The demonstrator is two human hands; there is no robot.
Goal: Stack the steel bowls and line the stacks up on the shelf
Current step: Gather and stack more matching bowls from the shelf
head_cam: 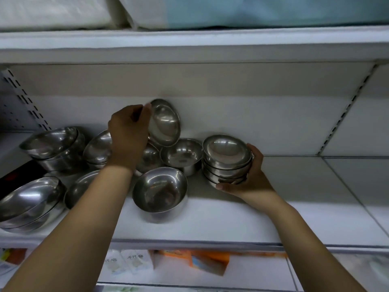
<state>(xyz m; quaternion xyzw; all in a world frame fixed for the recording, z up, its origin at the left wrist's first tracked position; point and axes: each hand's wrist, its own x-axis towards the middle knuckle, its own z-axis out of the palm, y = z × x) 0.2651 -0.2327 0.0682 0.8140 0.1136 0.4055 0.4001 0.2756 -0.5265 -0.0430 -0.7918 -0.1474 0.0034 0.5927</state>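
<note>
Left hand pinches rim of small bowl, tilted on edge, lifted above loose pile near back wall. Right hand wraps stack of same-size bowls, thumb under base. Stack just right of pile, resting on shelf or lifted, cannot tell. Step, my read: nest held bowl onto stack. Level it mouth-up, centre over top rim, lower straight, release once seated. Right hand should brace stack, it leans a bit. Deep bowl at front: knock risk for left forearm.
</note>
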